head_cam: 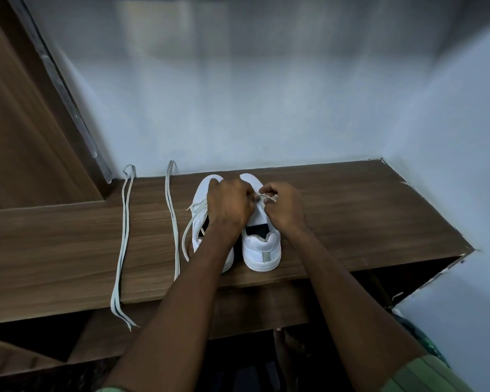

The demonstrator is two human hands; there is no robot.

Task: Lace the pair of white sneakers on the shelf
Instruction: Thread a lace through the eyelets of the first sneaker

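The right hand (285,206) is over the front part of the right sneaker (259,236), with the fingers curled and pinching a piece of the lace (263,200) that crosses this shoe. The left hand (229,203) is just beside it, also curled, and its fingertips meet the same lace at the other end; how exactly these fingers grip is hidden by the back of the hand. Both forearms reach in from the lower edge of the view, and the left one covers a part of the left sneaker (203,193).

The two white sneakers stand side by side on the wooden shelf (351,216), touching or almost touching, with the heels toward the person and the toes toward the pale wall (266,108). The left sneaker has a lace partly in it, and a loose loop (186,239) of it hangs out on the left side down to the shelf.

Two more laces lie on the shelf, left of the shoes. The nearer spare lace (173,219) is just beside the left sneaker. The far spare lace (122,244) is folded double, and its ends hang over the front edge of the shelf.
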